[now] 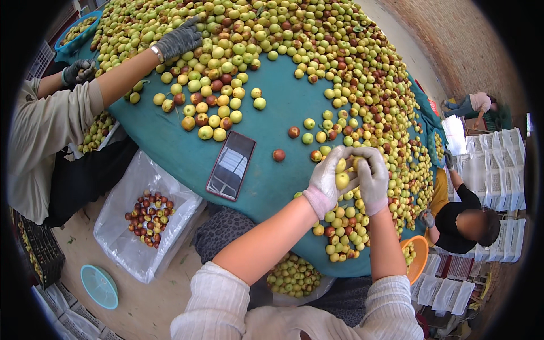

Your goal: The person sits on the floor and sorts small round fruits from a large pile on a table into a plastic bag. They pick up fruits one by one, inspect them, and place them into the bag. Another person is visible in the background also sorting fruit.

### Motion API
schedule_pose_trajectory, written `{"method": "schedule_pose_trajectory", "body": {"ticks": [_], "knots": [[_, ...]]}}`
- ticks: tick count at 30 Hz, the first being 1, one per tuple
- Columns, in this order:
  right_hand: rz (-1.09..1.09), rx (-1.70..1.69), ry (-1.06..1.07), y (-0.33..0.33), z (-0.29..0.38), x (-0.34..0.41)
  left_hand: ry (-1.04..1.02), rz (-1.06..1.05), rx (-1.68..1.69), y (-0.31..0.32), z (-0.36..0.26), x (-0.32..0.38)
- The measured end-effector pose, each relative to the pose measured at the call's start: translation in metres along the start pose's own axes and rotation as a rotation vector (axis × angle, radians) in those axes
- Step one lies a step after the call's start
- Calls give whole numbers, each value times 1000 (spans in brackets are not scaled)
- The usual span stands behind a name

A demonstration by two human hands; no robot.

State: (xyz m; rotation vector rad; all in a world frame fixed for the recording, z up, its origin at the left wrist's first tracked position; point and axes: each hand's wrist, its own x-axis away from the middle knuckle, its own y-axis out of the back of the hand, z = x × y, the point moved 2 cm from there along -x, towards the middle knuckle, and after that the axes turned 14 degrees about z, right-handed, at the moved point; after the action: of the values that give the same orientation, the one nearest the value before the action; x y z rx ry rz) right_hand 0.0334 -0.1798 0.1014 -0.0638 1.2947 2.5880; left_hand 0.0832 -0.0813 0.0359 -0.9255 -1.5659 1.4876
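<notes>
My left hand (325,176), in a white knit glove with a pink cuff, is turned palm inward around a few yellow-green jujubes (342,180). Close beside it, my right hand (374,176) in a matching glove has its fingers curled on a yellowish jujube (359,161), partly hidden by the fingers. Both hands are above the table's green cloth (272,187) and a group of loose jujubes (346,229). A reddish-brown jujube (279,155) lies alone to the left of my hands.
A smartphone (231,165) lies near the cloth's edge. Below stand a plastic-lined container (106,229) of reddish jujubes and a blue basket (99,286). A co-worker's gloved hand (180,40) reaches into the large pile (238,25). An orange basin (420,255) sits at right, near another person (454,225).
</notes>
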Motion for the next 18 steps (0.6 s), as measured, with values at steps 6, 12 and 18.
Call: {"method": "schedule_pose_trajectory", "body": {"ticks": [6, 12, 18], "knots": [[-184, -89, -102, -7, -12, 33, 48, -3, 6, 7, 6, -3], [45, 475, -284, -29, -78, 101, -14, -173, -89, 13, 3, 3], [111, 691, -832, -1, -174, 140, -42, -214, -125, 11, 1, 6]]}}
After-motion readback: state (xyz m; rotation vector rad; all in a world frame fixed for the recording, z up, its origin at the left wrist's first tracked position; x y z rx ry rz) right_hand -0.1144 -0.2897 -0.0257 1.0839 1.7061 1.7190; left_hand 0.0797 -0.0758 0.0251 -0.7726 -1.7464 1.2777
